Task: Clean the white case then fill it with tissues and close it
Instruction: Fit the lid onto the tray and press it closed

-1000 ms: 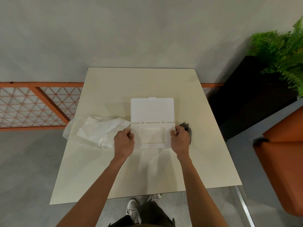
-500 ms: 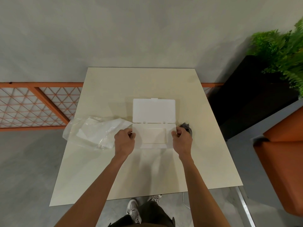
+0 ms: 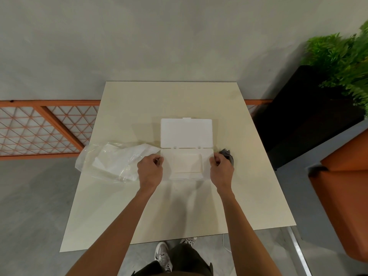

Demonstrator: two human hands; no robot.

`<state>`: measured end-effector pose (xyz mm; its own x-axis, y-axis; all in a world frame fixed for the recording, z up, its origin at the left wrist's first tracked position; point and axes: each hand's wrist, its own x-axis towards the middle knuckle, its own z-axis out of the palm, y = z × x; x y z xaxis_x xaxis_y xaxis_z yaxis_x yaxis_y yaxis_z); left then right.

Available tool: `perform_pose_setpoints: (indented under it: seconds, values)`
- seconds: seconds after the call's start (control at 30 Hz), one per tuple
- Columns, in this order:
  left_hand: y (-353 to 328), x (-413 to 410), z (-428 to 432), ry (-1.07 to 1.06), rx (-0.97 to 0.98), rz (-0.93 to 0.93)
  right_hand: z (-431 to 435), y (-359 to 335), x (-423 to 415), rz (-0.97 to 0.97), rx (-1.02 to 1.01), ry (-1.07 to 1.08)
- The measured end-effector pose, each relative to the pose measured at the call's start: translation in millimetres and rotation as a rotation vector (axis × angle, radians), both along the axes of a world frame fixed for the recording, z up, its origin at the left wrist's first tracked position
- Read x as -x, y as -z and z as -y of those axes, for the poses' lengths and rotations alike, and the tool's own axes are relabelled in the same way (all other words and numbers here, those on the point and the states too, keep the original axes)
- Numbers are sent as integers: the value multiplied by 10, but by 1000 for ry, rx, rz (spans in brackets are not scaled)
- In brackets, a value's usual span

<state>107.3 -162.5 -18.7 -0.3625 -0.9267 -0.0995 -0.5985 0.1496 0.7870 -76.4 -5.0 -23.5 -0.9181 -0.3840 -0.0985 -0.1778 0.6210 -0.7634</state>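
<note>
The white case [image 3: 186, 132] lies open in the middle of the cream table [image 3: 179, 206], its lid flat on the far side. In its near half [image 3: 169, 170] lies a pale stack of tissues [image 3: 187, 163]. My left hand [image 3: 150, 170] grips the left edge of the near half with curled fingers. My right hand [image 3: 221, 170] grips the right edge the same way. A crumpled grey cloth [image 3: 227, 154] lies just behind my right hand.
A clear plastic bag with white tissues [image 3: 113, 161] lies at the table's left edge, touching my left hand. A black planter with a green plant [image 3: 338, 62] and an orange seat [image 3: 342, 188] stand to the right. An orange lattice fence [image 3: 39, 128] runs on the left.
The case and both hands have shifted slightly to the right. The tissue stack now lies flatter in the near half.
</note>
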Motion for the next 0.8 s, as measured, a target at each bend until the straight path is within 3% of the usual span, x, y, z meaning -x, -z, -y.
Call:
perform_pose_setpoints:
  seconds: [0.8]
  values:
    - [-48,-79,39,98,-22,11,-101,52,-98,96,83,12]
